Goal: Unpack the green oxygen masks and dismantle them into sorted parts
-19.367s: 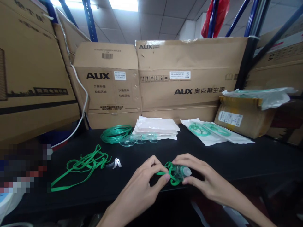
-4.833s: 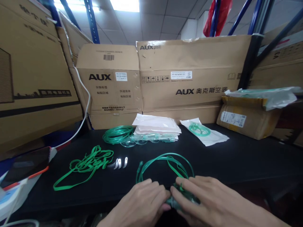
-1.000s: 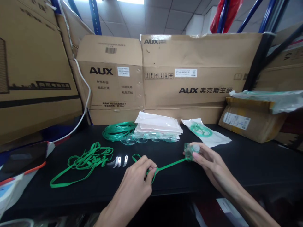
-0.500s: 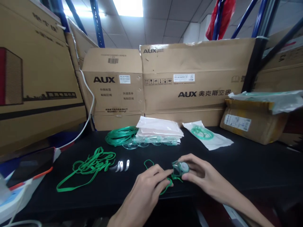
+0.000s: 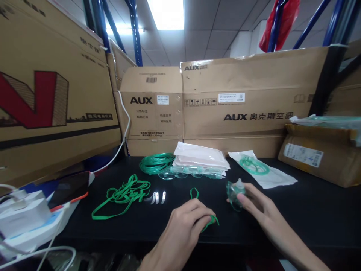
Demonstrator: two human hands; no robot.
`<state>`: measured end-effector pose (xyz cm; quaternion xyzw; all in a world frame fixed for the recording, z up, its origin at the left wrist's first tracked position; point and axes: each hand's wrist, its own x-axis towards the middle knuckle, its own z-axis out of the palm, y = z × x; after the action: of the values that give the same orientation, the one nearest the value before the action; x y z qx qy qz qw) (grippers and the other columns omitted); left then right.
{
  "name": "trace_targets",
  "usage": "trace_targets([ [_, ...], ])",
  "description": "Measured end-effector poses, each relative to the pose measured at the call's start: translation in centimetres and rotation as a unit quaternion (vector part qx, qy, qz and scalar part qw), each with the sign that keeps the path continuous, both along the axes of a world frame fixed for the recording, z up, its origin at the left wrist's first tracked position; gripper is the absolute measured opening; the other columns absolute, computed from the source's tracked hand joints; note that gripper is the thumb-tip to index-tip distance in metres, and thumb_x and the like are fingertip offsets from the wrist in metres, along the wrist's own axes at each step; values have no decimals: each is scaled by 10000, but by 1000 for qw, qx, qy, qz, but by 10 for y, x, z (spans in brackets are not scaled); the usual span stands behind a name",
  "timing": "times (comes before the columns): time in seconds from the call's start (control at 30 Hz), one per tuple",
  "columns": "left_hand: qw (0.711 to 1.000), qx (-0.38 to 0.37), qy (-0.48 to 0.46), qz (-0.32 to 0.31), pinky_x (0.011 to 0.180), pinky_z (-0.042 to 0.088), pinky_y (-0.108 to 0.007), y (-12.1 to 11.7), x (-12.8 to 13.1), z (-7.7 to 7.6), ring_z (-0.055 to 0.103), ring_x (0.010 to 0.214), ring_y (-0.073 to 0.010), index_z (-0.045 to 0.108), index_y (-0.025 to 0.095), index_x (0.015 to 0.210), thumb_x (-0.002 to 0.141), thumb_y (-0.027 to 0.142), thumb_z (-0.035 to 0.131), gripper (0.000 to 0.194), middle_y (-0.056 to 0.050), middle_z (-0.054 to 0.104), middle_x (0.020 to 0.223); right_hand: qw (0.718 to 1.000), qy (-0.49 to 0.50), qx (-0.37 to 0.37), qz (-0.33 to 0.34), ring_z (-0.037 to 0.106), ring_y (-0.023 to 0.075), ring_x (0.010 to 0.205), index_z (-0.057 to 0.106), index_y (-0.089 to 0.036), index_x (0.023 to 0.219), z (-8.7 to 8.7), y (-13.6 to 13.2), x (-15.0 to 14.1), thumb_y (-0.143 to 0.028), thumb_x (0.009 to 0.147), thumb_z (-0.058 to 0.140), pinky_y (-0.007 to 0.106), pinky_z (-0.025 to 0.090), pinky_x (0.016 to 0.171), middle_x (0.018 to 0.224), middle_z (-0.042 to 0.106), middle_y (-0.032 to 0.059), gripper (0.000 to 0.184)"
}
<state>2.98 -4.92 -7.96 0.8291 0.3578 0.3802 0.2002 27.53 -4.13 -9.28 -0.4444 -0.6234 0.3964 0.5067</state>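
My left hand (image 5: 186, 226) pinches a green elastic strap (image 5: 210, 224) low over the black table's front. A loop of that strap rises behind my fingers, and a short free end sticks out past them. To the right, my right hand (image 5: 261, 209) holds a small clear-green oxygen mask (image 5: 233, 192) between thumb and fingers, its pale connector pointing up. No strap visibly joins the mask to my left hand. A tangled heap of green elastic straps (image 5: 128, 194) lies on the left. Several small metal strips (image 5: 163, 197) rest beside it.
Behind my hands are coiled green tubing (image 5: 156, 163), clear masks (image 5: 182, 173) and stacked white packets (image 5: 201, 154). A packet with green tubing (image 5: 255, 167) lies right of them, near a cardboard box (image 5: 316, 154). A phone (image 5: 70, 188) and white chargers (image 5: 25, 210) sit left.
Half a second ago my hands were close together at the mask. Now they are apart, the mask has moved right, and the strap that ran to it a second ago is loose in my left hand.
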Motion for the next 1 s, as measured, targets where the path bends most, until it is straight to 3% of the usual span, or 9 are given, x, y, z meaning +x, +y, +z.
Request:
trace_targets([
  [0.17,984,142,-6,111,864,531,-291,4,-40,33,691,936,-178,742,276,1051,1008,220,547,208,7,736,1037,999,-48,8,23,635,243,1015,569,-318,1195,7,-8,-8,-561,955,585,365,533,932,1017,653,23,342],
  [0.33,920,244,31,304,908,512,-386,5,-101,73,701,940,-252,732,290,1007,974,464,523,274,-6,751,1043,999,-52,5,11,604,273,1153,565,-311,1186,6,-10,-9,-568,949,589,342,545,909,984,633,24,350],
  [0.47,892,179,139,391,792,539,-439,15,-141,71,723,906,-324,751,268,1025,947,454,437,374,-55,769,1051,998,-55,9,16,637,245,1105,583,-295,1157,9,-12,-10,-555,959,582,330,538,933,1019,659,16,326],
  [0.6,886,139,242,371,764,565,-413,27,-159,53,718,1018,-332,679,278,1281,943,268,369,458,-58,691,1303,997,-65,26,21,655,232,1119,607,-294,1178,10,-13,-11,-524,959,598,350,508,1017,1183,680,23,317],
  [0.73,905,161,169,357,796,575,-411,25,-128,51,692,1085,-345,635,303,1352,977,447,417,457,-54,640,1370,994,-96,49,14,661,237,1158,622,-321,1206,7,-10,-9,-487,964,609,376,504,1037,1226,692,17,294],
  [0.8,943,135,112,284,909,547,-421,18,-93,50,670,1124,-320,689,307,1261,974,527,468,424,-35,674,1308,990,-126,68,6,657,238,1172,627,-344,1218,4,-7,-8,-453,960,627,395,503,1045,1229,697,10,280],
  [0.87,979,63,77,177,944,533,-384,11,-53,45,674,1063,-252,678,332,1270,988,531,498,389,-7,679,1294,982,-159,104,-5,615,241,1249,644,-373,1223,-1,-5,-7,-388,957,641,419,468,1096,1313,663,4,267],
  [0.9,988,15,65,142,866,556,-358,8,-33,40,687,924,-212,643,341,1316,986,531,515,402,-3,681,1278,976,-177,127,-9,581,242,1298,654,-389,1227,-3,-5,-7,-343,960,633,430,442,1123,1379,625,0,271],
  [1.0,991,-106,35,77,794,564,-341,5,10,20,661,794,-175,521,315,1441,950,531,594,542,-30,670,1278,957,-221,187,2,498,235,1394,686,-417,1225,-8,-5,-7,-207,991,519,440,413,1151,1516,503,-7,356],
])
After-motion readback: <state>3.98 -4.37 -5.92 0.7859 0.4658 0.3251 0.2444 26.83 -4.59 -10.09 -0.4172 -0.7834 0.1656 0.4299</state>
